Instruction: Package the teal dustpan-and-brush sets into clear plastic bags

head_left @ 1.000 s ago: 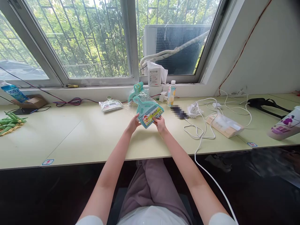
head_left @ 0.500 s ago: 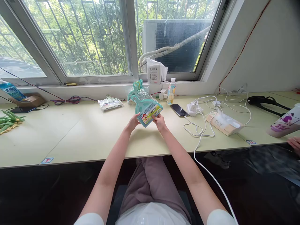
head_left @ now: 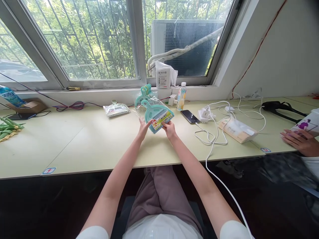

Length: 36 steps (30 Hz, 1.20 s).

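Note:
A mint-green mini dustpan set [head_left: 157,114] in clear wrap, with a bright yellow label across its front, is held tilted above the table in front of me. My right hand [head_left: 169,130] pinches its lower right edge, thumb over the label. At its left side is my left hand [head_left: 143,128], thumb reaching to the label's edge and fingers raised apart from the thumb, beside loose clear film. Just behind stand several matching green dustpans [head_left: 142,94] in clear plastic. To their left lies a white packaged set [head_left: 116,110] with a pale handle.
A phone [head_left: 189,117], drink bottle [head_left: 181,97], white charger [head_left: 204,114] with tangled cables and tissue pack [head_left: 238,130] occupy the right side. Another person's hand [head_left: 301,142] touches a printed cup [head_left: 307,123]. Green leaves [head_left: 11,128] lie far left.
My left hand has loosened from the dustpan's edge, its fingers rising on the left. The set has shifted slightly right. Another person's hand has come onto the table by the cup.

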### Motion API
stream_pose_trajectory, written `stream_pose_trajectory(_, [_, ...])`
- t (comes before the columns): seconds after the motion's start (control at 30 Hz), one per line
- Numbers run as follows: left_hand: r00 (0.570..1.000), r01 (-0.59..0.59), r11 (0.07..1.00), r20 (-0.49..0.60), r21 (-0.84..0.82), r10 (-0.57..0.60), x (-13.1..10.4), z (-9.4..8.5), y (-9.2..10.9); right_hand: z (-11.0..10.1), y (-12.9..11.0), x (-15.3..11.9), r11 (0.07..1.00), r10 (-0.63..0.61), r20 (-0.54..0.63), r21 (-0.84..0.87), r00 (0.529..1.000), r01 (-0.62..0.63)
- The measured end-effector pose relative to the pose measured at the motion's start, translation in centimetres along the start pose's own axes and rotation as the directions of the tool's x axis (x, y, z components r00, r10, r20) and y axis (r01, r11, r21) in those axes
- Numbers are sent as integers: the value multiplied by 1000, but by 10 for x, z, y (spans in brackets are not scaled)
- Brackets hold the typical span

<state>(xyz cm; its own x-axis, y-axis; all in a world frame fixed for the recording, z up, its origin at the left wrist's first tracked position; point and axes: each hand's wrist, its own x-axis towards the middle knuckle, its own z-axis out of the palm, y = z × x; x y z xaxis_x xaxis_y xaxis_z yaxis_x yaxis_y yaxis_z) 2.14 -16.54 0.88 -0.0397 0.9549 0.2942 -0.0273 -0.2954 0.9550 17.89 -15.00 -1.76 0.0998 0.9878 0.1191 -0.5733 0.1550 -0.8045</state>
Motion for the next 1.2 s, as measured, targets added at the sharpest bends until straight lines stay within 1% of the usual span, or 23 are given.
stream_pose_trajectory(0.03, [986,-86,990,-131,116,101,-2,1,2,0,0,0,1000,-3,-8,2,1000,3])
stream_pose_trajectory(0.07, [953,-154,959,-220,240,208,-4,1,5,1,0,0,1000,-6,-14,3,1000,6])
stream_pose_trajectory(0.1, [917,-206,912,-255,354,306,-7,1,7,1,-1,0,1000,-9,-18,3,1000,9])
stream_pose_trajectory(0.13, [891,-250,859,-241,448,385,-9,1,10,1,-1,0,1000,-10,-21,1,1000,10])
stream_pose_trajectory(0.17, [880,-288,805,-188,519,436,-11,2,12,1,-1,0,1000,-10,-21,-1,1000,10])
stream_pose_trajectory(0.2, [881,-320,757,-114,570,459,-13,2,13,1,-1,0,1000,-9,-18,-5,1000,9])
stream_pose_trajectory(0.27, [890,-374,676,40,635,455,-15,3,13,1,0,0,1000,-9,-10,-18,1000,9])
stream_pose_trajectory(0.3, [892,-391,645,96,657,442,-16,4,12,1,1,0,1000,-8,-7,-27,1000,8])
stream_pose_trajectory(0.37, [901,-392,608,153,690,407,-16,5,7,1,3,1,999,-3,-8,-47,1000,3])
stream_pose_trajectory(0.47, [923,-355,610,162,709,348,-13,4,0,1,6,2,997,9,-17,-78,1000,-10])
stream_pose_trajectory(0.63, [935,-314,697,81,644,346,-9,3,-8,1,8,1,995,7,3,-100,1000,-7])
stream_pose_trajectory(0.7, [945,-289,709,73,644,318,-8,4,-9,2,7,0,994,11,8,-113,1000,-10])
stream_pose_trajectory(0.73, [950,-278,700,79,658,303,-7,4,-9,3,7,-1,992,12,13,-122,1000,-10])
stream_pose_trajectory(0.87, [956,-243,619,78,747,282,-6,4,-8,4,6,-3,988,19,43,-154,999,-12])
stream_pose_trajectory(0.97, [950,-241,591,62,770,307,-7,4,-6,3,7,-3,988,31,55,-155,998,-22])
stream_pose_trajectory(1.03, [940,-259,567,71,782,332,-9,4,-4,3,8,-2,988,33,31,-150,999,-28])
stream_pose_trajectory(1.07, [934,-274,540,87,796,346,-10,5,-3,3,8,-1,988,38,14,-148,999,-35])
stream_pose_trajectory(1.13, [918,-307,456,135,836,372,-12,5,-1,4,10,0,987,62,-20,-149,998,-64])
stream_pose_trajectory(1.2, [906,-323,373,171,870,388,-13,6,0,5,11,2,985,83,-26,-148,996,-86])
